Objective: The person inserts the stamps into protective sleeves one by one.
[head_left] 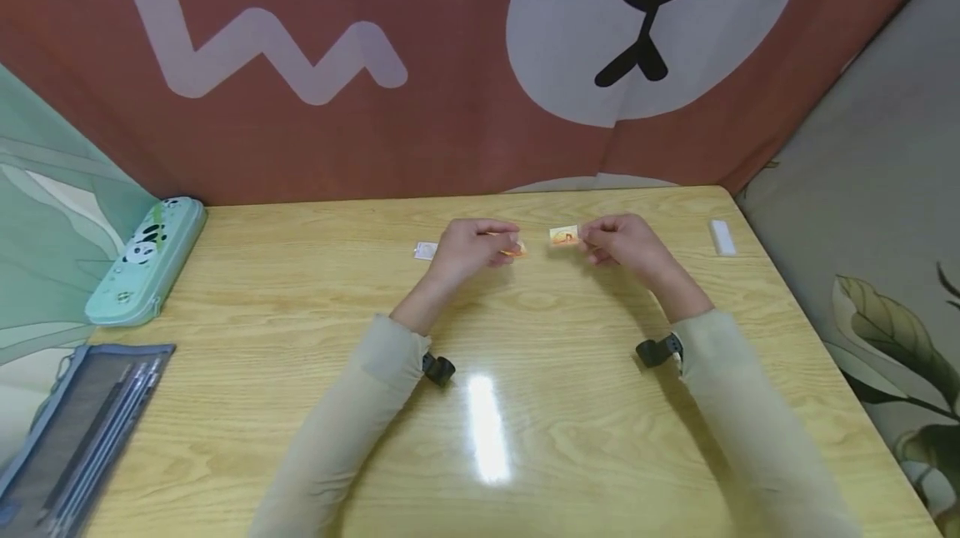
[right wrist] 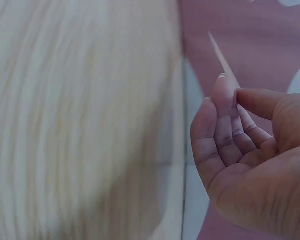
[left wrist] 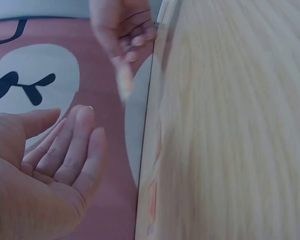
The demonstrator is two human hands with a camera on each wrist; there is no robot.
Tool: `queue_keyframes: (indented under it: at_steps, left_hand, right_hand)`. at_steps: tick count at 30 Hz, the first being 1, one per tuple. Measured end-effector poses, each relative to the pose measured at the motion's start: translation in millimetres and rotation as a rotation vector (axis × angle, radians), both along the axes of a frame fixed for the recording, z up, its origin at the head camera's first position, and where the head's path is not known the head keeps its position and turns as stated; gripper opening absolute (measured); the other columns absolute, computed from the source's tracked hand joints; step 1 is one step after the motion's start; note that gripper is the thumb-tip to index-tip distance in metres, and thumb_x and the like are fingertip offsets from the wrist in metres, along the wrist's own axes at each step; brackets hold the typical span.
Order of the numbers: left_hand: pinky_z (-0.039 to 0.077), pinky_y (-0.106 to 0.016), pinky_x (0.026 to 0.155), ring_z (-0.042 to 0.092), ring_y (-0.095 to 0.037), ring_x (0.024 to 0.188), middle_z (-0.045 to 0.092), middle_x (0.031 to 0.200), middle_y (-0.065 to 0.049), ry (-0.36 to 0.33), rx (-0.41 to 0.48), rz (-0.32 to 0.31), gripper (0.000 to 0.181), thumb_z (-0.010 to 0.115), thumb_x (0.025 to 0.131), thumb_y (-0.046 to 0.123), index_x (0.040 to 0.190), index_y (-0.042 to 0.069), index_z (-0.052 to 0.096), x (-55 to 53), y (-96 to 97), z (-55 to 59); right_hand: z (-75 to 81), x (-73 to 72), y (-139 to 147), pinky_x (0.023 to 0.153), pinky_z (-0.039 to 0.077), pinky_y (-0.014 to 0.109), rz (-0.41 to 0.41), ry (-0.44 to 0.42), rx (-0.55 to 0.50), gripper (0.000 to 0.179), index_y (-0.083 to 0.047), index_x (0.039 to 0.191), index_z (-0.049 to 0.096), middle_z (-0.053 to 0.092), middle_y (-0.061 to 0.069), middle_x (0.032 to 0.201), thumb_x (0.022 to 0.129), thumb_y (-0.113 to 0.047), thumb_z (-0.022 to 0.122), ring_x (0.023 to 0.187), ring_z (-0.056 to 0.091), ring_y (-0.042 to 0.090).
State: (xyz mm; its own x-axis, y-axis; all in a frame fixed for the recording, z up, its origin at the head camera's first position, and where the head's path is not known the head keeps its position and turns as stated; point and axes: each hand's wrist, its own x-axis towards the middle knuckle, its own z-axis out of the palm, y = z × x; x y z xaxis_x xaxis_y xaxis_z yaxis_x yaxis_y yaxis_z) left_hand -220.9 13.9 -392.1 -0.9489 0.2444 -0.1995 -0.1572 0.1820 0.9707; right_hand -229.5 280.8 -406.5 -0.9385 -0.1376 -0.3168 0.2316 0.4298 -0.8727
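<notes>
Between thumb and index finger my right hand (head_left: 624, 241) pinches a small yellow-and-orange picture card (head_left: 563, 236), held up above the table. Its thin edge shows in the right wrist view. My left hand (head_left: 474, 245) is held over the table with its fingers loosely bent; in the left wrist view the thumb stands apart from the fingers and nothing is between them. An orange card (head_left: 516, 250) shows beside the left fingertips, partly hidden by them. Left of that hand lies a pale card (head_left: 425, 251), its picture too small to make out.
A white block (head_left: 722, 238) lies near the table's right edge. At the left are a mint panda pencil case (head_left: 147, 261) and a blue-edged mesh pouch (head_left: 93, 430) holding pens. A reddish-brown cloth (head_left: 450, 138) hangs behind the wooden table (head_left: 570, 438).
</notes>
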Motion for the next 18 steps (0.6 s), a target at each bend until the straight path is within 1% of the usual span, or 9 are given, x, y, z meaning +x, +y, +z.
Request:
queue_keyframes:
  at_steps: [3, 6, 9, 11, 13, 14, 15, 16, 18]
  left_hand:
    - [0.060, -0.049, 0.095, 0.074, -0.037, 0.101, 0.078, 0.104, -0.012, 0.014, -0.020, 0.007, 0.022, 0.068, 0.096, 0.017, 0.114, 0.009, 0.076, -0.7, -8.7, 2.5]
    - [0.059, -0.049, 0.097, 0.074, -0.035, 0.104, 0.077, 0.109, -0.010, 0.027, -0.040, 0.007, 0.021, 0.069, 0.095, 0.019, 0.115, 0.014, 0.076, -1.1, -16.1, 5.5]
    - [0.059, -0.049, 0.097, 0.072, -0.036, 0.106, 0.076, 0.114, -0.010, 0.039, -0.059, 0.000, 0.023, 0.070, 0.096, 0.021, 0.118, 0.017, 0.076, -0.5, -23.5, 7.9]
    - [0.059, -0.049, 0.097, 0.071, -0.038, 0.108, 0.075, 0.118, -0.012, 0.042, -0.061, -0.003, 0.024, 0.070, 0.096, 0.021, 0.120, 0.018, 0.075, -1.1, -29.0, 9.1]
    - [0.058, -0.049, 0.098, 0.070, -0.038, 0.109, 0.073, 0.121, -0.014, 0.044, -0.075, -0.004, 0.026, 0.070, 0.097, 0.022, 0.122, 0.018, 0.074, -2.1, -35.8, 10.3]
    - [0.058, -0.050, 0.098, 0.069, -0.038, 0.110, 0.073, 0.122, -0.015, 0.055, -0.091, -0.002, 0.026, 0.069, 0.097, 0.023, 0.123, 0.018, 0.074, -3.0, -39.4, 11.2]
    - [0.059, -0.049, 0.094, 0.069, -0.036, 0.110, 0.073, 0.122, -0.014, 0.077, -0.129, -0.001, 0.028, 0.069, 0.098, 0.025, 0.124, 0.019, 0.073, -4.2, -43.1, 11.9]
    - [0.060, -0.046, 0.091, 0.070, -0.034, 0.110, 0.073, 0.122, -0.013, 0.121, -0.188, -0.002, 0.029, 0.068, 0.098, 0.028, 0.126, 0.020, 0.072, -6.6, -46.9, 12.2]
    - [0.059, -0.039, 0.082, 0.070, -0.028, 0.107, 0.074, 0.122, -0.010, 0.232, -0.351, 0.007, 0.034, 0.065, 0.099, 0.034, 0.131, 0.023, 0.069, -10.8, -53.8, 14.0]
  right_hand:
    - [-5.8, -6.6, 4.3, 0.081, 0.063, 0.028, 0.003, -0.060, 0.018, 0.038, 0.008, 0.133, 0.056, 0.072, 0.008, 0.105, 0.108, -0.020, 0.050, 0.080, 0.069, 0.009]
    - [-9.7, -11.2, 9.1, 0.080, 0.063, 0.027, 0.001, -0.096, 0.033, 0.040, 0.008, 0.135, 0.055, 0.074, 0.007, 0.102, 0.108, -0.020, 0.050, 0.080, 0.070, 0.008]
    - [-10.5, -11.1, 15.3, 0.079, 0.063, 0.027, 0.002, -0.109, 0.055, 0.041, 0.007, 0.137, 0.054, 0.074, 0.007, 0.102, 0.108, -0.021, 0.051, 0.080, 0.072, 0.007]
    - [-8.2, -9.3, 19.8, 0.078, 0.063, 0.027, 0.004, -0.110, 0.081, 0.040, 0.006, 0.138, 0.054, 0.074, 0.009, 0.104, 0.108, -0.021, 0.050, 0.081, 0.073, 0.008]
    - [-4.5, -8.1, 25.2, 0.079, 0.064, 0.029, 0.015, -0.108, 0.122, 0.041, 0.005, 0.139, 0.054, 0.074, 0.013, 0.109, 0.109, -0.023, 0.048, 0.083, 0.073, 0.010]
    - [-2.2, -8.2, 28.1, 0.080, 0.064, 0.031, 0.025, -0.101, 0.150, 0.042, 0.004, 0.139, 0.055, 0.073, 0.017, 0.113, 0.109, -0.024, 0.047, 0.086, 0.074, 0.012]
    - [0.5, -9.0, 31.3, 0.081, 0.064, 0.032, 0.039, -0.084, 0.187, 0.044, 0.004, 0.139, 0.055, 0.072, 0.019, 0.116, 0.109, -0.026, 0.046, 0.088, 0.074, 0.014]
    - [3.4, -10.1, 33.8, 0.083, 0.064, 0.035, 0.049, -0.058, 0.225, 0.045, 0.003, 0.140, 0.055, 0.071, 0.021, 0.120, 0.109, -0.029, 0.046, 0.091, 0.074, 0.018]
    - [10.7, -13.4, 37.7, 0.086, 0.063, 0.041, 0.068, 0.022, 0.319, 0.050, 0.002, 0.140, 0.056, 0.069, 0.024, 0.124, 0.109, -0.035, 0.044, 0.097, 0.074, 0.026]
